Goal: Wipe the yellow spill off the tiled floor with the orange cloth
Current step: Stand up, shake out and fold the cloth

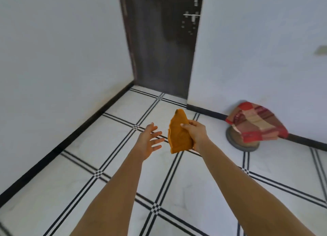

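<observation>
Two bare forearms reached forward from the bottom edge of the head view, over a white tiled floor (185,191) crossed by triple black lines. At the centre, the right hand (195,132) was closed around an orange cloth (179,132), thumb pressed on its near face and the other fingers wrapped behind. That cloth stood upright in the grip as a folded, roughly pointed wedge, its tip toward twelve o'clock and its lower edge hanging free below the hand, off the floor. A small dark mark showed near the tip.

Just beside it, toward nine o'clock, the left hand (148,141) was spread wide with palm turned toward the cloth and fingers splayed, holding nothing. Its fingertips came near the cloth's left edge but did not touch it.

No yellow spill could be made out on the visible tiles; motion blur softened the whole scene.

Toward twelve o'clock, a dark brown door (159,46) stood in the corner, with a metal handle (192,16) and bolt near its right edge. Pale walls ran along both sides, each edged by a black skirting strip (53,152) at the floor. Toward three o'clock, against the right wall, a red and cream patterned fabric (256,123) was draped over a round brownish object on a grey base (237,141), resting on the floor.
</observation>
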### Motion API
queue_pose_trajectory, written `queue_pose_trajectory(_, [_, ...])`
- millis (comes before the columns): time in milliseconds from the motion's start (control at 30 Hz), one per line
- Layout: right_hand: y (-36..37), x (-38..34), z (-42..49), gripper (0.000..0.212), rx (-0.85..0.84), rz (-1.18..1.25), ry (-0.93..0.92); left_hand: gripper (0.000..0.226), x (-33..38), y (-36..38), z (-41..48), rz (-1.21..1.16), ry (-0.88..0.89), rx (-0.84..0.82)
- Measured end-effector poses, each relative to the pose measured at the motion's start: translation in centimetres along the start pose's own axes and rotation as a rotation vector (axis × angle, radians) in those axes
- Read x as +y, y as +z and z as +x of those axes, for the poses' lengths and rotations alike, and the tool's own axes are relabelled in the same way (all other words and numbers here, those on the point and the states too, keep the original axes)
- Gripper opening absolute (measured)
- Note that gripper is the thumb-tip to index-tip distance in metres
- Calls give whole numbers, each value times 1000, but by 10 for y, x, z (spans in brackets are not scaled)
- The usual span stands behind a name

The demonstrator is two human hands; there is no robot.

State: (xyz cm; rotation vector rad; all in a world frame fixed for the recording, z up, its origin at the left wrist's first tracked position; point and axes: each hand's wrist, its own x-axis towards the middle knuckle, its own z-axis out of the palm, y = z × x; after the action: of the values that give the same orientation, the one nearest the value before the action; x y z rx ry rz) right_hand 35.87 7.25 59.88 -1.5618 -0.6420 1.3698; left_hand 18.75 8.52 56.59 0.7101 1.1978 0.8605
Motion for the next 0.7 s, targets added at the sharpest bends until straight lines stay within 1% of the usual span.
queue_pose_trajectory(100, [-59, -16, 44, 46, 101, 54, 10, 48, 6, 73, 50, 64, -38, -103])
queue_pose_trajectory(233, [-123, -37, 102, 42, 216, 126, 28, 50, 11, 156, 119, 126, -76, -210])
queue_pose_trajectory(333, [-167, -57, 154, 38, 274, 154, 17, 51, 18, 215, 176, 155, -100, -260])
queue_pose_trajectory(500, [-239, -104, 240, 32, 334, 196, 87, 51, 36, 310, 275, 189, -156, -354])
queue_pose_trajectory(600, [-283, -130, 296, 44, 358, 233, 136, 47, 49, 374, 333, 234, -196, -399])
queue_pose_trajectory(700, [-321, -139, 343, 49, 397, 242, 140, 42, 51, 429, 372, 289, -243, -449])
